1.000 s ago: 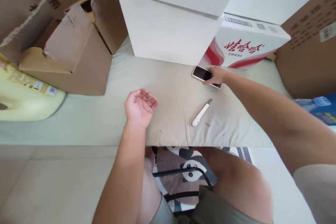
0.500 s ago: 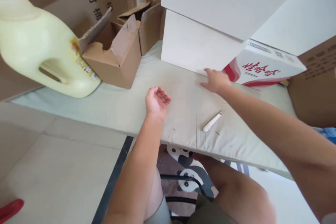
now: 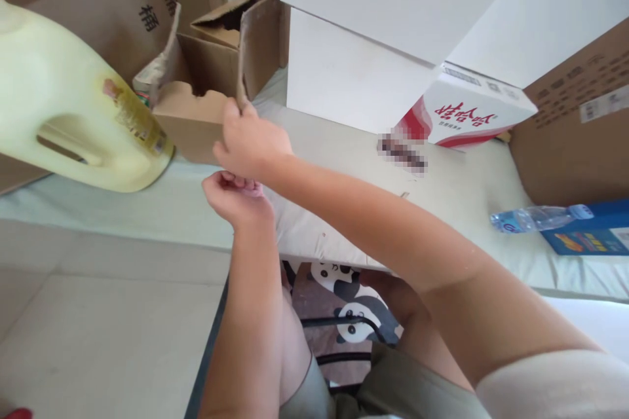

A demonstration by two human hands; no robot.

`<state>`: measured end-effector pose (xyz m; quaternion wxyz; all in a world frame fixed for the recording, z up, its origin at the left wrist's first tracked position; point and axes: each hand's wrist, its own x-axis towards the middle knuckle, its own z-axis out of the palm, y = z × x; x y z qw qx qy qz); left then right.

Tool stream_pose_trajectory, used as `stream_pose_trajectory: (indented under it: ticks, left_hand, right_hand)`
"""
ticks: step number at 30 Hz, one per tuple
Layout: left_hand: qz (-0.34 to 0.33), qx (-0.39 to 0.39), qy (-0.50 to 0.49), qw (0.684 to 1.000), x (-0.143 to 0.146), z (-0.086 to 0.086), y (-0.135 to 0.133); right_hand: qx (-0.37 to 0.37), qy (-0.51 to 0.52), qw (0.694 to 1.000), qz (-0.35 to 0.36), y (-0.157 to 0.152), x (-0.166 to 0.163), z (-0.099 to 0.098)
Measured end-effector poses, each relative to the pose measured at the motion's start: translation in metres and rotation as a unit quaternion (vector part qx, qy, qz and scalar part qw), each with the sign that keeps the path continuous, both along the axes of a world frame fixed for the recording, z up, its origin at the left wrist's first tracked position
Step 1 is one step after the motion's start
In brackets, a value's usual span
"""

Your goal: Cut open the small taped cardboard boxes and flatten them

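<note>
My right hand point(image 3: 250, 141) reaches across to the left and pinches the upright flap of a small open cardboard box point(image 3: 196, 114) on the pale padded surface point(image 3: 344, 209). Just below it, my left hand point(image 3: 236, 195) is curled into a loose fist near the surface's front edge; what it holds, if anything, is hidden. A blurred-out flat object point(image 3: 401, 152) lies further right on the surface, in front of a white carton with red lettering point(image 3: 466, 111).
A big pale yellow jug point(image 3: 63, 118) lies on its side at the left. Large white boxes point(image 3: 354, 46) stand behind. Brown cartons point(image 3: 574, 111) close the right side. A clear water bottle point(image 3: 535, 217) and a blue box point(image 3: 594, 229) lie at the right.
My right hand left the phone by the red-lettered carton and swung left to grip the cardboard box's flap. My left hand closed from palm-up and open. The view turned left.
</note>
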<state>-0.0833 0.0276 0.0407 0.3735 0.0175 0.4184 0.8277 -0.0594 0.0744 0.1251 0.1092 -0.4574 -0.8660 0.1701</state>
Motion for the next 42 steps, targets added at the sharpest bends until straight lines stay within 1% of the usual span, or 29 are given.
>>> stream_pose_trajectory:
  ticks: [2,4,5,7,9,10,11,13,15,17,19,20,21,23,25,26,28,30,31,34,37,39,42]
  left_hand:
    - [0.095,-0.015,-0.066,0.993,0.001,0.010,-0.005]
    - [0.154,-0.020,-0.092,0.984,0.002,0.019,-0.009]
    - [0.180,-0.015,-0.083,0.980,0.001,0.022,-0.011]
    - [0.230,0.002,-0.034,0.973,0.000,0.024,-0.014]
    - [0.255,0.019,0.032,0.966,-0.001,0.021,-0.016]
    - [0.255,0.024,0.066,0.964,-0.001,0.019,-0.016]
    - [0.240,0.026,0.099,0.965,0.000,0.017,-0.016]
    - [0.185,0.025,0.158,0.970,0.005,0.013,-0.015]
    - [0.099,0.041,0.208,0.972,0.013,0.010,-0.014]
    - [-0.010,0.078,0.250,0.965,0.025,0.009,-0.012]
    - [-0.097,0.099,0.286,0.948,0.036,0.006,-0.011]
    - [-0.120,0.095,0.305,0.940,0.041,0.005,-0.011]
    - [-0.126,0.086,0.324,0.934,0.045,0.004,-0.010]
    - [-0.083,0.066,0.357,0.928,0.051,0.001,-0.007]
    - [-0.028,0.061,0.352,0.934,0.054,-0.001,-0.004]
    - [-0.020,0.062,0.332,0.941,0.056,-0.002,-0.002]
    - [-0.040,0.065,0.285,0.955,0.060,0.000,0.001]
    - [-0.073,0.073,0.269,0.958,0.066,0.003,0.001]
    - [-0.075,0.083,0.276,0.955,0.069,0.006,0.001]
    - [-0.055,0.104,0.328,0.937,0.080,0.011,-0.003]
    - [-0.044,0.089,0.377,0.921,0.084,0.010,-0.006]
    - [-0.035,0.062,0.401,0.913,0.082,0.007,-0.007]
    - [-0.012,0.011,0.432,0.902,0.077,0.006,-0.007]
  right_hand:
    - [0.000,0.043,0.999,-0.013,0.010,0.012,-0.007]
    - [0.001,0.119,0.993,-0.024,0.019,0.032,-0.017]
    - [0.007,0.171,0.985,-0.031,0.021,0.046,-0.022]
    - [0.006,0.271,0.960,-0.070,0.019,0.081,-0.032]
    - [0.016,0.357,0.928,-0.100,0.008,0.124,-0.042]
    - [0.021,0.389,0.914,-0.116,-0.001,0.147,-0.046]
    - [0.031,0.413,0.899,-0.140,-0.011,0.169,-0.049]
    - [0.046,0.444,0.873,-0.196,-0.033,0.208,-0.055]
    - [0.022,0.445,0.863,-0.238,-0.053,0.236,-0.062]
    - [-0.020,0.460,0.852,-0.250,-0.066,0.252,-0.070]
    - [-0.045,0.493,0.832,-0.250,-0.072,0.260,-0.079]
    - [-0.048,0.510,0.822,-0.248,-0.072,0.262,-0.083]
    - [-0.046,0.524,0.814,-0.244,-0.072,0.264,-0.087]
    - [-0.034,0.534,0.815,-0.222,-0.069,0.268,-0.094]
    - [-0.026,0.529,0.827,-0.190,-0.067,0.272,-0.098]
    - [-0.025,0.527,0.831,-0.178,-0.067,0.274,-0.099]
    - [-0.024,0.533,0.829,-0.167,-0.068,0.276,-0.100]
    - [-0.022,0.551,0.816,-0.172,-0.069,0.276,-0.099]
    - [-0.024,0.561,0.808,-0.178,-0.070,0.275,-0.099]
    - [-0.052,0.593,0.774,-0.214,-0.070,0.271,-0.099]
    - [-0.080,0.617,0.740,-0.256,-0.068,0.269,-0.099]
    - [-0.088,0.620,0.732,-0.268,-0.067,0.270,-0.099]
    - [-0.093,0.609,0.742,-0.264,-0.069,0.276,-0.101]
